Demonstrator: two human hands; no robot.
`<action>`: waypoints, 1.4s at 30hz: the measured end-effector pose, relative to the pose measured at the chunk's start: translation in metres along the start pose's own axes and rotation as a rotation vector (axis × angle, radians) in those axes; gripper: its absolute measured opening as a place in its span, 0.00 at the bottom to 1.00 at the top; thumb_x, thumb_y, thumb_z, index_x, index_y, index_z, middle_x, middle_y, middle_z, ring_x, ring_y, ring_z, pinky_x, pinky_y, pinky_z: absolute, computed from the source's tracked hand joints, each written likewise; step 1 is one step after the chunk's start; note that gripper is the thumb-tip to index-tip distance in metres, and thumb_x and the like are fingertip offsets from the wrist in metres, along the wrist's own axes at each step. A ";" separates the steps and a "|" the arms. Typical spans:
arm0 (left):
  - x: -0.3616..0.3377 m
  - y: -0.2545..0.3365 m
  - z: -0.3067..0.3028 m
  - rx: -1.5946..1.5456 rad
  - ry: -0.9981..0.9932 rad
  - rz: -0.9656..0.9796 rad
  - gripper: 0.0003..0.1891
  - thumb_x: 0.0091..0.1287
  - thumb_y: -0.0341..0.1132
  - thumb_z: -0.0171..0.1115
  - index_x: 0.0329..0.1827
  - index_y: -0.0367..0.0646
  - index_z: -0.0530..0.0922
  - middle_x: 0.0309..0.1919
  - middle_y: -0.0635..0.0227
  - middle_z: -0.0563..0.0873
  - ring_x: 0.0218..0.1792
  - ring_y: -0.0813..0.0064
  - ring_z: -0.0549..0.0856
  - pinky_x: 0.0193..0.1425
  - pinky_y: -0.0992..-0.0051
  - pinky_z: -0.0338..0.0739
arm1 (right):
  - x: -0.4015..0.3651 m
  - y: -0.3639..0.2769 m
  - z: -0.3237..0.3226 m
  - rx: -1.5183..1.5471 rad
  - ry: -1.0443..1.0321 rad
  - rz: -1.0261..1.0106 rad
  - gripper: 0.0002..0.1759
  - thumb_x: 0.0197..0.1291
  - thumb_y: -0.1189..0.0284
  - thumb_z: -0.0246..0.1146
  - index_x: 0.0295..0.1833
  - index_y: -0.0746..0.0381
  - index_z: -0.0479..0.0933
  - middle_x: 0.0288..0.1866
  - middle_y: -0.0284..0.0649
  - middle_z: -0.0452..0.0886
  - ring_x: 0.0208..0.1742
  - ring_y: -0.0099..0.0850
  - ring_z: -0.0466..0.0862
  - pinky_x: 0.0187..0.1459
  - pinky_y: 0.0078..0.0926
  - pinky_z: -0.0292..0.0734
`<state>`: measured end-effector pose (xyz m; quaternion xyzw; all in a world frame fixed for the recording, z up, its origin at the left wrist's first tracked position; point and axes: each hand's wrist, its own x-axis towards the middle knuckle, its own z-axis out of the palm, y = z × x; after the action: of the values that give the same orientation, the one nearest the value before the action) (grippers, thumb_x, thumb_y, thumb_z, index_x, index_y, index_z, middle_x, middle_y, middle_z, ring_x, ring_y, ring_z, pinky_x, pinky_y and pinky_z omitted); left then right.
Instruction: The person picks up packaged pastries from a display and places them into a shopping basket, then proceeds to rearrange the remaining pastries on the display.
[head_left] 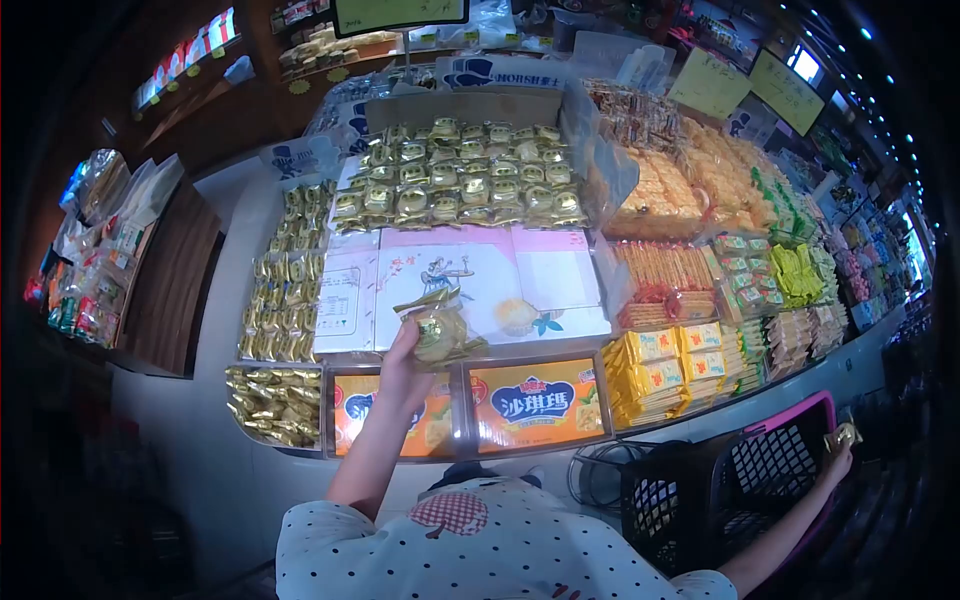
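My left hand (402, 368) is closed around a gold-wrapped pastry (440, 335), raised over a white and pink carton (500, 265) printed with a seated figure. Behind that carton, rows of similar gold-wrapped pastries (460, 180) sit stacked on the display. Far to the right, my right hand (838, 465) grips another small gold-wrapped pastry (843, 437) beside a black shopping basket (775, 462) with a pink rim. Most of the fingers on that hand are hidden by the wrapper or the angle.
Orange boxes (535, 402) line the display's front edge. Gold packets (275, 405) fill the left corner, and yellow packs (660, 370) stand to the right. Bagged snacks (655, 190) lie farther back under price signs (787, 90). A wooden counter (170, 270) stands at left.
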<state>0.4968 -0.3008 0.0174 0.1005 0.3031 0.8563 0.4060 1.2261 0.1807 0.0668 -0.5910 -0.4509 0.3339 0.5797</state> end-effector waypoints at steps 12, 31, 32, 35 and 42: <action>0.115 0.050 -0.039 -0.008 -0.101 -0.081 0.21 0.70 0.42 0.47 0.63 0.44 0.62 0.59 0.63 0.71 0.60 0.66 0.72 0.65 0.62 0.64 | -0.313 -0.225 0.400 0.413 -0.674 -0.068 0.19 0.61 0.68 0.56 0.56 0.61 0.67 0.47 0.38 0.77 0.48 0.26 0.78 0.49 0.28 0.74; 0.227 0.011 -0.071 -0.077 -0.128 -0.147 0.28 0.68 0.43 0.50 0.66 0.40 0.57 0.62 0.56 0.68 0.62 0.60 0.70 0.66 0.57 0.63 | -0.335 -0.071 0.911 0.046 -0.740 -0.025 0.18 0.49 0.74 0.66 0.41 0.65 0.65 0.31 0.41 0.75 0.21 0.28 0.78 0.18 0.22 0.74; 0.227 0.012 -0.070 -0.074 -0.134 -0.144 0.31 0.65 0.45 0.54 0.66 0.39 0.57 0.62 0.56 0.68 0.62 0.60 0.70 0.66 0.57 0.64 | -0.330 -0.066 0.923 0.082 -0.721 -0.021 0.18 0.49 0.74 0.66 0.41 0.65 0.66 0.31 0.41 0.75 0.22 0.28 0.78 0.18 0.23 0.75; 0.228 0.008 -0.076 -0.084 -0.123 -0.189 0.38 0.58 0.47 0.64 0.65 0.37 0.57 0.60 0.55 0.69 0.62 0.60 0.70 0.65 0.58 0.66 | -0.307 -0.038 0.958 0.104 -0.688 0.010 0.18 0.48 0.75 0.67 0.42 0.66 0.66 0.31 0.41 0.76 0.22 0.28 0.78 0.19 0.24 0.75; 0.224 0.010 -0.074 -0.112 -0.136 -0.198 0.36 0.60 0.43 0.62 0.67 0.41 0.55 0.61 0.60 0.67 0.62 0.65 0.69 0.65 0.65 0.64 | -0.334 -0.016 0.973 -0.153 -0.312 -0.352 0.24 0.47 0.79 0.65 0.50 0.67 0.64 0.50 0.54 0.70 0.47 0.43 0.76 0.50 0.34 0.72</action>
<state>0.3133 -0.1689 -0.0522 0.1052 0.2349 0.8188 0.5131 0.2077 0.2452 -0.0623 -0.4869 -0.6548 0.2797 0.5059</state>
